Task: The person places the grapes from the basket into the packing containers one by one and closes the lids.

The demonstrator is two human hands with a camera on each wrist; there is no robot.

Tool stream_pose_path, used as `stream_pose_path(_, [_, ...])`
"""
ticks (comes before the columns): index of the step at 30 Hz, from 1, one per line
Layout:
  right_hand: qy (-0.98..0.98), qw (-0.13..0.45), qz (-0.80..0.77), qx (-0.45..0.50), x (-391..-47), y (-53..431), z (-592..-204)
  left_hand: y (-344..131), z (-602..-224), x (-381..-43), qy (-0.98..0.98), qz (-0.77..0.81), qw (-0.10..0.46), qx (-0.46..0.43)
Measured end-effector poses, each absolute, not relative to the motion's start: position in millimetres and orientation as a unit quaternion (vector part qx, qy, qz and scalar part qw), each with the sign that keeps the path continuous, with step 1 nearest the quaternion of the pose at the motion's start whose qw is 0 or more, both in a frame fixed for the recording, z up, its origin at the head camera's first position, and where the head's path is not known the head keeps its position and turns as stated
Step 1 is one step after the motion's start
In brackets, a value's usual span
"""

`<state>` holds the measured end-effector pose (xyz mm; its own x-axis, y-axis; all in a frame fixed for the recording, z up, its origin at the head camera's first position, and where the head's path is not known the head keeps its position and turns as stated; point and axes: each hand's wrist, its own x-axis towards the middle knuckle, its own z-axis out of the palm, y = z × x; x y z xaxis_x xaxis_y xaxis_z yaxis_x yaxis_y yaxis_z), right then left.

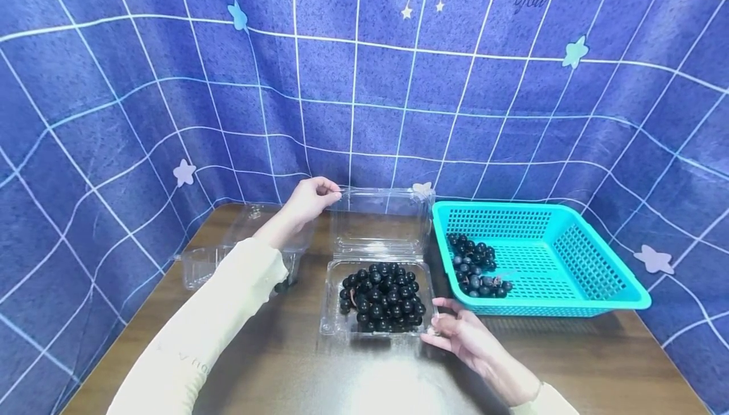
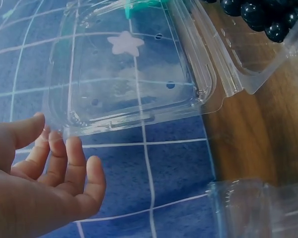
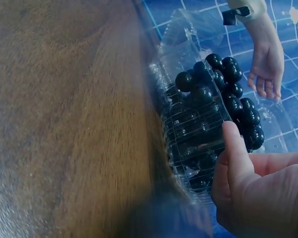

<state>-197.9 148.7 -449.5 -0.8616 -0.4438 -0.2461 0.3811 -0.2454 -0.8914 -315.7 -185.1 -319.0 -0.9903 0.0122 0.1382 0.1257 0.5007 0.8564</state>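
Note:
A clear plastic clamshell box [image 1: 329, 317] stands on the table with its lid [image 1: 378, 222] raised at the back. Dark grapes [image 1: 384, 298] are heaped in its base. My left hand [image 1: 310, 201] pinches the lid's upper left corner between thumb and forefinger; in the left wrist view, that hand's other fingers [image 2: 92, 183] curl loosely off the plastic. At the base's front right corner, my right hand [image 1: 467, 338] grips the side. The right wrist view has its thumb [image 3: 234, 148] against the box wall, beside the grapes.
A turquoise basket [image 1: 617, 304] stands at the right, with more dark grapes [image 1: 475, 269] in its left end. Another clear box [image 1: 199, 268] sits at the left, partly hidden behind my left arm. A blue gridded curtain [image 1: 364, 86] hangs behind the wooden table [image 1: 273, 364].

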Motion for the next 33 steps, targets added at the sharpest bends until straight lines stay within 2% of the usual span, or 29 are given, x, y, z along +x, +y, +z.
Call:
stream_pose_path(9, [0.552, 0.247, -0.796, -0.012, -196, 146, -452, -181, -312, -302, -0.916, -0.377, 0.103, -0.091])
stream_pose_path(18, [0.555, 0.244, -0.795, 0.001, -196, 144, -454, -180, -311, -292, -0.922, -0.343, 0.130, -0.123])
stream_pose_path(33, [0.553, 0.285, -0.782, -0.026, -200, 153, -456, -176, -314, -262, -0.924, -0.305, 0.176, -0.147])
